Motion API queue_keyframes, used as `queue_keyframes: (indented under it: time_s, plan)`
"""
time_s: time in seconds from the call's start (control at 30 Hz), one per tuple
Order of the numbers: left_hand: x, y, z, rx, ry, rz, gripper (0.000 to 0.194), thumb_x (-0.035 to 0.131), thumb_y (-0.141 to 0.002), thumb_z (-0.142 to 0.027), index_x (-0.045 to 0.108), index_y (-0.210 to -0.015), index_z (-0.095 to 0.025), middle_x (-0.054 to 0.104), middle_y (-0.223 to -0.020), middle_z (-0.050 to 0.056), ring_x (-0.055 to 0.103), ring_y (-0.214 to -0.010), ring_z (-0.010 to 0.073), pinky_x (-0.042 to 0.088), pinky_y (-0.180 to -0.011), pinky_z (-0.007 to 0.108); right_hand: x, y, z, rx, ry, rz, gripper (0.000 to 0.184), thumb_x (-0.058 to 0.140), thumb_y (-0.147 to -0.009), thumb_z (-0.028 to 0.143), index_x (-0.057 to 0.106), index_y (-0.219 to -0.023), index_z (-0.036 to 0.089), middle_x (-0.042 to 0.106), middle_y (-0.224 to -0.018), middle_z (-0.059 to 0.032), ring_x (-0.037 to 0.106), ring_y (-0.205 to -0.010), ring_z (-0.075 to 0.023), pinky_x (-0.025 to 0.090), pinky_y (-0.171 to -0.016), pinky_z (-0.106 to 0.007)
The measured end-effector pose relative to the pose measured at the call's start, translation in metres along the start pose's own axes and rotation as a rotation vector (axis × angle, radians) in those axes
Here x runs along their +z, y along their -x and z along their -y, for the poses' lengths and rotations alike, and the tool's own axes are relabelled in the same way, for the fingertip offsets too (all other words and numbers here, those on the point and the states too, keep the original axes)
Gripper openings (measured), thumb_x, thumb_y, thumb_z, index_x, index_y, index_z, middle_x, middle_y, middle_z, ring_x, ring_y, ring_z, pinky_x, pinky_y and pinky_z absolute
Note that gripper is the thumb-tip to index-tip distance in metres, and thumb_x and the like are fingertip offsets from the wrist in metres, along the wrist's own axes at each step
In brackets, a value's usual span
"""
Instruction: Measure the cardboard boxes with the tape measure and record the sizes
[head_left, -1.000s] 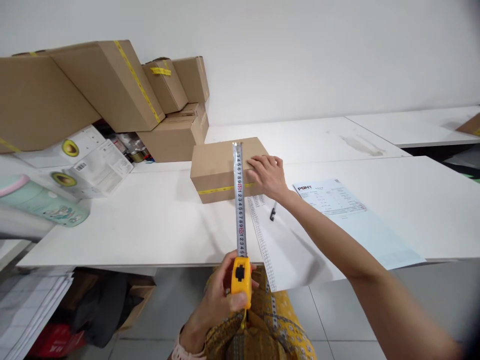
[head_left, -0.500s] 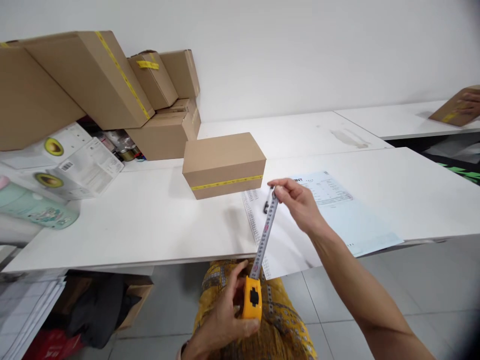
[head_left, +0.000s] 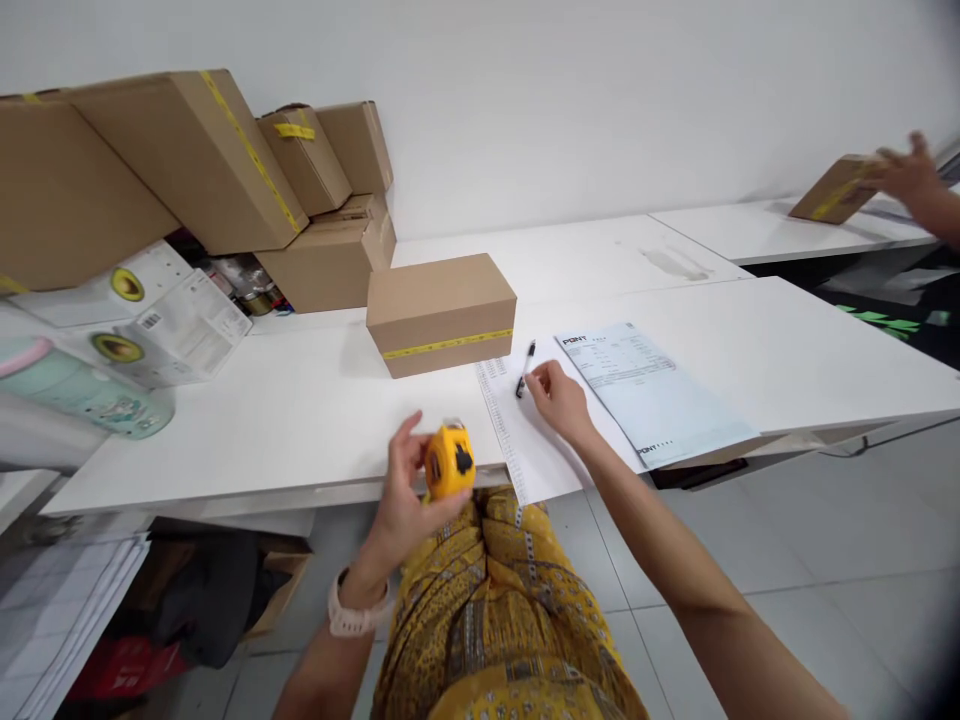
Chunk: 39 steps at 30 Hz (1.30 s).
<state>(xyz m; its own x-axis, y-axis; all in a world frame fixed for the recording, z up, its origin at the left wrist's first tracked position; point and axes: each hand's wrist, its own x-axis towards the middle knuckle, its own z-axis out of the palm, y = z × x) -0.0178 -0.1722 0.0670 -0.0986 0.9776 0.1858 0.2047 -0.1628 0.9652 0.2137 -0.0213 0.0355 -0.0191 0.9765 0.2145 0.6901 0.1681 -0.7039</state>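
In my left hand (head_left: 401, 500) is a yellow tape measure (head_left: 450, 462) with a black button, held between thumb and fingers over the table's front edge. Its blade is drawn in, apart from a small end at the top. My right hand (head_left: 562, 400) is above the white sheet (head_left: 544, 455), fingers curled together, with nothing visible in them. A black-and-clear pen (head_left: 526, 368) lies on that sheet, right beside my right fingertips; whether they touch it I cannot tell. Behind the tape measure sits a closed cardboard box (head_left: 442, 310) with a yellow measuring strip along its side.
A pale blue printed form (head_left: 660, 390) overlaps the sheet at right. Stacked cardboard boxes (head_left: 187, 150), an avocado-printed carton (head_left: 180, 330) and a green bottle (head_left: 90, 395) stand at left. At far right, another person's hand (head_left: 911, 175) is at a small box (head_left: 836, 190).
The tape blade, stretched between my hands before, has gone back into its case. My left hand has risen with the tape measure; my right hand has let go of the blade's end.
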Motion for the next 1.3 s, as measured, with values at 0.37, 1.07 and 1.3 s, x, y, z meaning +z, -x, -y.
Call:
queue_keyframes:
  time_s: [0.37, 1.07, 1.3]
  plan:
    - [-0.031, -0.199, -0.055, 0.403, -0.823, -0.187, 0.067, 0.075, -0.076, -0.023, 0.048, -0.138, -0.02, 0.058, -0.137, 0.014, 0.055, -0.127, 0.0319, 0.044, -0.107, 0.045, 0.034, -0.076, -0.006, 0.12, 0.39, 0.16, 0.029, 0.053, -0.089, 0.018, 0.056, -0.118, 0.017, 0.072, -0.106, -0.0222, 0.069, -0.096, -0.0341, 0.049, -0.078, -0.044]
    - [-0.038, -0.267, -0.005, 0.36, -0.921, -0.1, 0.053, 0.057, -0.093, -0.038, 0.054, -0.142, -0.019, 0.055, -0.143, 0.015, 0.047, -0.132, 0.0345, 0.036, -0.113, 0.048, 0.009, -0.048, -0.006, 0.157, -0.976, 0.389, 0.055, 0.06, -0.082, 0.078, 0.059, -0.079, 0.023, 0.057, -0.05, 0.0028, 0.054, -0.051, -0.0134, 0.05, -0.062, -0.03]
    - [-0.039, -0.27, 0.004, 0.382, -0.977, -0.132, 0.054, 0.052, -0.095, -0.048, 0.054, -0.143, -0.024, 0.057, -0.142, 0.013, 0.05, -0.132, 0.0331, 0.042, -0.111, 0.048, 0.052, -0.066, -0.013, 0.162, -1.081, 0.458, 0.053, 0.081, -0.07, 0.065, 0.069, -0.095, 0.021, 0.073, -0.083, -0.0052, 0.066, -0.079, -0.0183, 0.053, -0.08, -0.034]
